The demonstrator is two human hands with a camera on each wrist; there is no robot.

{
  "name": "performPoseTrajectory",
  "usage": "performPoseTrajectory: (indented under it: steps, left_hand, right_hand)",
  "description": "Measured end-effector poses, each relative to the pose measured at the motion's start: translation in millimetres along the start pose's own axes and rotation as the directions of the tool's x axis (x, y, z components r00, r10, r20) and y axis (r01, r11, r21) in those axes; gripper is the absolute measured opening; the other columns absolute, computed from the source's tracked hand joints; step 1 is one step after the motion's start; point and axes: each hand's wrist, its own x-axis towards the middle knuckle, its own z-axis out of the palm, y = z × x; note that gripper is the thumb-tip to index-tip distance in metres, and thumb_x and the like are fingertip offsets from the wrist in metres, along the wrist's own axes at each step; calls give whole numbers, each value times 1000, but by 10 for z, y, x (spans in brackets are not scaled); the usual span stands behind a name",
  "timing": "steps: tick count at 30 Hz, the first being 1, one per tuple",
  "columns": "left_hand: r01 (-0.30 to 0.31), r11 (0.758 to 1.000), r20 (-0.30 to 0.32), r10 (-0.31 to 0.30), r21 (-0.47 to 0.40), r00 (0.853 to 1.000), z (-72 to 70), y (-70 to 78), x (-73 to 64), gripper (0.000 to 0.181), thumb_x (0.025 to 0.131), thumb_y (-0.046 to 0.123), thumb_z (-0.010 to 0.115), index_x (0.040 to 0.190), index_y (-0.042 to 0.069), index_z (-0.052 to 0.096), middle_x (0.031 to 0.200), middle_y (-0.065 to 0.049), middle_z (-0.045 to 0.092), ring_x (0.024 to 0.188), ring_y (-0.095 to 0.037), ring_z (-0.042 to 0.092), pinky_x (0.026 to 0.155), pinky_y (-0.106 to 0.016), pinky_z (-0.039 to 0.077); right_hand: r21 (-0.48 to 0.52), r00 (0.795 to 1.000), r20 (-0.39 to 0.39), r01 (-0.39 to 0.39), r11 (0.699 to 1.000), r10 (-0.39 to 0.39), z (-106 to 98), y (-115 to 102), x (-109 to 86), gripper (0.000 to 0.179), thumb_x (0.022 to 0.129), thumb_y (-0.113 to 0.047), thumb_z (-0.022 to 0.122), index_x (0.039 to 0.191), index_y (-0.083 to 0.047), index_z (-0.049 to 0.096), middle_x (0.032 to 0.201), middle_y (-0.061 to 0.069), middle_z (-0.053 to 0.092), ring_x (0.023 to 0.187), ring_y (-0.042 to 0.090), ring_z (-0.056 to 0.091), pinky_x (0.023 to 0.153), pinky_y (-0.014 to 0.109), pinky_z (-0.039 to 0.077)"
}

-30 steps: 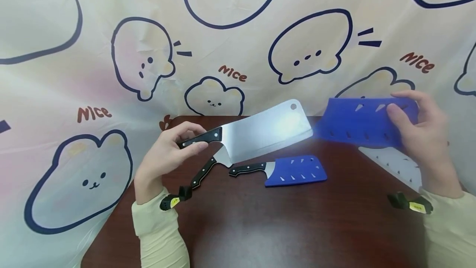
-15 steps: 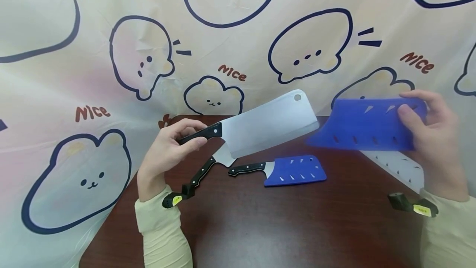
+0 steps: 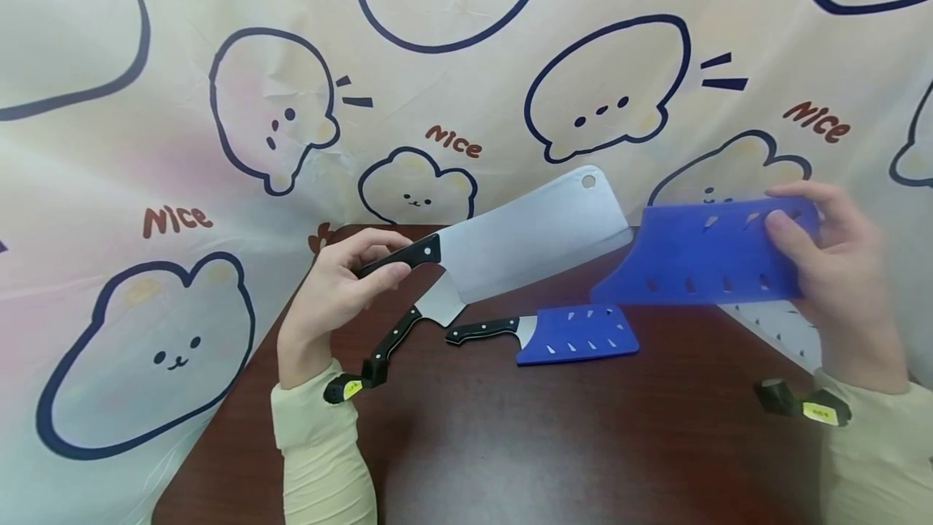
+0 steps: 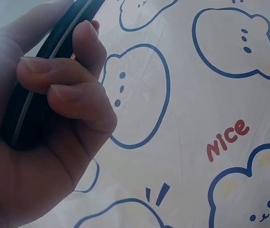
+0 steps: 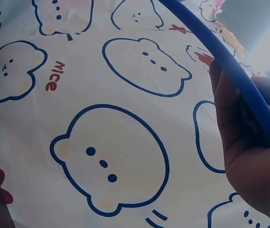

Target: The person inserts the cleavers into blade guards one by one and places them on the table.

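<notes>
My left hand (image 3: 338, 286) grips the black riveted handle of a cleaver (image 3: 535, 233) and holds it above the table, the bare blade tilted up to the right. In the left wrist view the fingers (image 4: 73, 80) curl round that handle. My right hand (image 3: 838, 266) pinches a blue blade cover (image 3: 707, 258) by its right end, thumb in front. The cover's open left end is near the blade's tip; whether they touch I cannot tell. From the right wrist view the cover (image 5: 235, 71) appears edge-on.
On the dark table (image 3: 510, 444) lies a knife in a blue cover (image 3: 579, 335), handle left. Beside it lies a second knife (image 3: 397, 335), its blade partly behind the cleaver. A white cover (image 3: 776, 326) lies partly behind the right hand. A printed cloth (image 3: 452, 87) hangs behind.
The cleaver has shifted slightly right and its tip has risen. The blue cover moved right, then back left, ending a little lower. Both hands kept their hold.
</notes>
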Motion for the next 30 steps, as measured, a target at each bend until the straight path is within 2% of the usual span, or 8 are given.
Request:
performPoseTrajectory:
  steps: [6, 11, 16, 21, 24, 27, 30]
  left_hand:
    - [0, 1000, 3, 0, -8, 1000, 7, 31, 7, 27, 92, 8, 67, 118, 12, 63, 78, 0, 64, 49, -19, 43, 42, -31, 39]
    - [-12, 1000, 14, 12, -26, 1000, 25, 61, 9, 27, 92, 7, 66, 119, 11, 63, 77, 0, 63, 49, -19, 44, 42, -31, 39]
    - [-12, 1000, 24, 13, -27, 1000, 67, 79, 13, 30, 94, 10, 65, 123, 14, 63, 77, -6, 62, 48, -19, 44, 42, -32, 39]
    - [-14, 1000, 31, 14, -16, 999, 101, 98, 27, 33, 94, 13, 65, 127, 17, 64, 79, -7, 60, 48, -18, 44, 42, -31, 40]
    - [-15, 1000, 59, 16, -18, 998, 109, 109, 29, 37, 95, 12, 64, 132, 18, 62, 86, -5, 60, 45, -18, 42, 41, -30, 39]
    - [-15, 999, 110, 18, -33, 994, 122, 124, 26, 43, 96, 11, 63, 138, 19, 58, 97, -8, 62, 41, -17, 37, 39, -29, 36]
    - [-17, 1000, 165, 20, -18, 986, 145, 140, 30, 47, 96, 11, 62, 141, 24, 54, 85, -8, 59, 40, -16, 33, 39, -29, 34]
  right_hand:
    - [-26, 999, 2, 37, 999, -37, 21, 21, -22, 42, 92, 5, 55, 134, 5, 50, 150, 9, 31, 123, 33, 42, 71, 17, 55]
    - [11, 998, 11, 58, 998, -58, -12, 53, -1, 41, 92, 7, 54, 134, 5, 50, 146, 9, 34, 119, 29, 46, 71, 18, 56]
    - [35, 998, -2, 58, 998, -58, -28, 21, 17, 39, 93, 7, 53, 132, 7, 50, 141, 9, 37, 112, 25, 50, 68, 20, 57]
    - [12, 999, -7, 48, 999, -48, 29, -3, 1, 40, 93, 6, 55, 132, 5, 51, 145, 9, 34, 118, 28, 46, 70, 19, 56]
    - [-2, 999, -15, 50, 999, -50, 44, 8, 6, 41, 92, 5, 55, 133, 5, 51, 145, 9, 36, 119, 28, 46, 71, 18, 56]
    - [20, 998, -14, 66, 998, -66, 18, 23, 15, 40, 93, 5, 54, 133, 5, 51, 141, 10, 38, 117, 27, 48, 71, 19, 56]
    - [44, 997, -35, 72, 996, -70, -30, 25, 22, 38, 94, 4, 53, 132, 5, 52, 141, 9, 39, 114, 25, 50, 68, 19, 56]
